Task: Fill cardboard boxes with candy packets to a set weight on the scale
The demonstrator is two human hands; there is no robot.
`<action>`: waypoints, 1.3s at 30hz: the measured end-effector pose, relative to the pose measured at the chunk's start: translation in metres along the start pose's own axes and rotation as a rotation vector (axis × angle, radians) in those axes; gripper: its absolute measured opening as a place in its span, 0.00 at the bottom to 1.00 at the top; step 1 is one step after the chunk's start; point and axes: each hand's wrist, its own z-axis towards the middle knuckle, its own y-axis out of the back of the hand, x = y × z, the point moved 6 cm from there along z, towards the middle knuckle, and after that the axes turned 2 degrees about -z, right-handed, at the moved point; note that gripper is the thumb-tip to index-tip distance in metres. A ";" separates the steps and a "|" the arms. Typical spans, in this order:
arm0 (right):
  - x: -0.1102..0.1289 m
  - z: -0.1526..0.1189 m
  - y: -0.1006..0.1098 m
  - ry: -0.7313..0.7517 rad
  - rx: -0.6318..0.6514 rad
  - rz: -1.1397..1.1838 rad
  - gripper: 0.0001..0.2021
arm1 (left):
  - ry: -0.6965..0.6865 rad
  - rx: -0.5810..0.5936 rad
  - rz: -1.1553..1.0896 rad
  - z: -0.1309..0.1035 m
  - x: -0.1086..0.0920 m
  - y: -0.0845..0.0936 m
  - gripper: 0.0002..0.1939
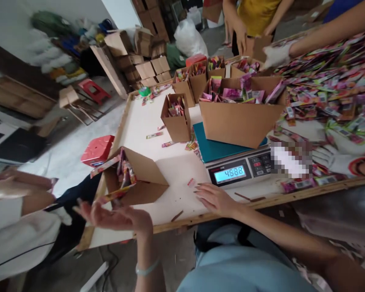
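Cardboard makes up most of what sits on the desk (176,170). Nearest the person, a small box (136,178) lies tipped on its side at the near left, its open mouth facing left with bright packets (123,170) poking out of it. The left hand (115,217) hovers palm up just near and left of that mouth, fingers (82,209) spread and loosely curled, holding nothing; whether a fingertip brushes the lowest packet cannot be told. The box's long axis runs left to right, so its opening points toward the left hand, which is the nearer of the two.

The right hand (214,198) rests flat on the desk to the right of the box, fingers stretched out and close together, tips pointing left, pinching nothing. Just beyond it stands a scale (237,170) with a lit display, and on its teal platform sits a large box (240,113) heaped with packets. An upright small box (176,117) stands farther back, and more filled boxes line the far edge. A wide heap of loose packets (328,85) covers the right of the desk, where other people's gloved hands (337,158) work. A red stool (97,151) stands off the desk's left edge.
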 end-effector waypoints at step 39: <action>-0.126 0.242 0.216 -0.330 0.515 -0.394 0.17 | -0.403 0.060 -0.282 0.156 -0.139 -0.215 0.19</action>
